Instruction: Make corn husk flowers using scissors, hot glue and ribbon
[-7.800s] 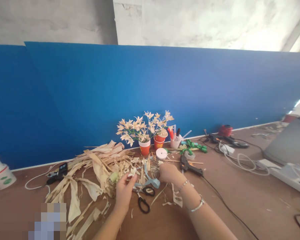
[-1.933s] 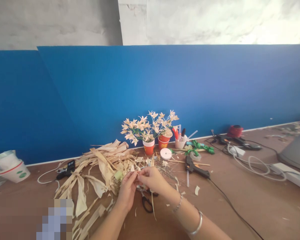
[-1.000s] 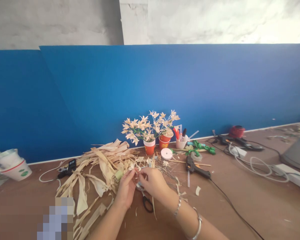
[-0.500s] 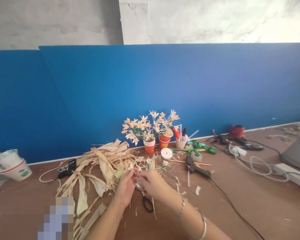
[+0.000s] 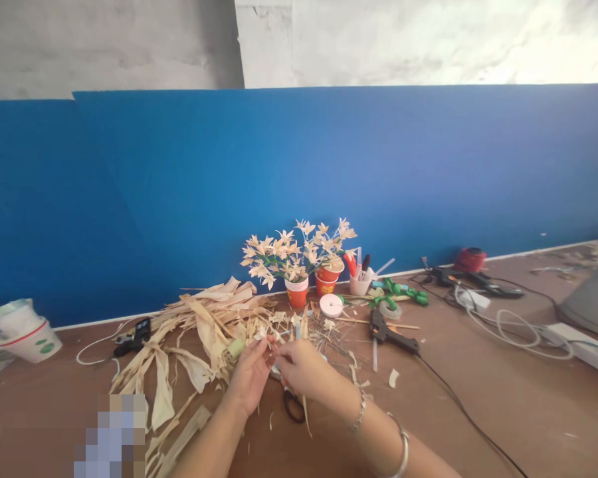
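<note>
My left hand (image 5: 250,375) and my right hand (image 5: 301,367) meet above the middle of the table, fingertips pinched close together. A small pale husk flower (image 5: 262,334) shows at the left fingertips. What the right fingers pinch is too small and covered to name. Below my hands lie scissors (image 5: 294,406), black handle toward me, their blades partly hidden. Dried corn husks (image 5: 212,325) spread to the left of my hands. Behind them, finished pale flowers (image 5: 279,249) on green stems stand in a red and white paper cup (image 5: 298,293).
A black glue gun (image 5: 393,334) lies at right, its cord running toward me. Near it are a white ribbon spool (image 5: 331,305), green ribbon (image 5: 398,292) and a cup of pens (image 5: 359,284). White cups (image 5: 32,338) stand far left. A blue panel (image 5: 299,166) closes off the back.
Both hands stay in nearly the same place. The right fingers have shifted very slightly at the pinch, and the whole view has moved a little.
</note>
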{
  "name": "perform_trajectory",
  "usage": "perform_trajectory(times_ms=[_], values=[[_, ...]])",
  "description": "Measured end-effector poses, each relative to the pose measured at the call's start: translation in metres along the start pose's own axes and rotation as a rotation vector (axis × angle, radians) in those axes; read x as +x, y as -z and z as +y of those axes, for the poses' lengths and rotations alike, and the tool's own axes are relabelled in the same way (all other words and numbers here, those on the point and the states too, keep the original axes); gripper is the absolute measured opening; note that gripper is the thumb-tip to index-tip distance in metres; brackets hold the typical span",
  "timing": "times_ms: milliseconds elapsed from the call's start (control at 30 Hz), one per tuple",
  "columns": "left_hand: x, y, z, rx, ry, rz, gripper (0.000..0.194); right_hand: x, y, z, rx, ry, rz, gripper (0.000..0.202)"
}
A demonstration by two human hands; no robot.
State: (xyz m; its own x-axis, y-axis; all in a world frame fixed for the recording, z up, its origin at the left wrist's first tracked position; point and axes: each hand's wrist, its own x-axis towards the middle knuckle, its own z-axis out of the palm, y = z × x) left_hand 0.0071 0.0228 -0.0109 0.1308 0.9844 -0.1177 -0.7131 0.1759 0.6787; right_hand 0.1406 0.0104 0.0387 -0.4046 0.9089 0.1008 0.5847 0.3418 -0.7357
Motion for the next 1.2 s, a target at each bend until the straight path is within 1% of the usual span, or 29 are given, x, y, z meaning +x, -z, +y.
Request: perform_trajectory(times_ms=[133, 233, 467, 600, 767, 933, 1200], values=[[-0.0013, -0.0014, -0.0002, -0.013, 0.016, 0.002, 0.011, -0.0003, -0.0001, 0.0, 0.023, -0.019, 0.001, 0.023], [-0.0018, -0.0008, -0.0006, -0.012, 0.021, 0.005, 0.012, -0.0009, 0.0014, -0.0016, 0.044, -0.038, -0.023, 0.023], [-0.0003, 0.0021, -0.0009, -0.035, 0.015, 0.007, 0.01, -0.0004, 0.0036, -0.0035, -0.021, 0.027, 0.027, 0.022], [0.0004, 0.0032, -0.0011, -0.036, 0.02, -0.01, 0.011, 0.0, 0.0023, -0.0017, -0.062, 0.026, 0.02, 0.022], [0.0001, 0.0044, -0.0016, -0.035, 0.025, -0.019, 0.01, -0.0007, 0.0035, -0.004, -0.038, -0.005, -0.011, 0.024], [0.0005, 0.0053, -0.0023, -0.053, 0.034, -0.016, 0.008, -0.0012, 0.0058, -0.0085, -0.05, -0.02, 0.003, 0.023], [0.001, 0.0056, -0.0027, -0.035, 0.023, -0.021, 0.009, 0.0003, 0.0038, -0.0038, -0.062, 0.001, 0.006, 0.023]])
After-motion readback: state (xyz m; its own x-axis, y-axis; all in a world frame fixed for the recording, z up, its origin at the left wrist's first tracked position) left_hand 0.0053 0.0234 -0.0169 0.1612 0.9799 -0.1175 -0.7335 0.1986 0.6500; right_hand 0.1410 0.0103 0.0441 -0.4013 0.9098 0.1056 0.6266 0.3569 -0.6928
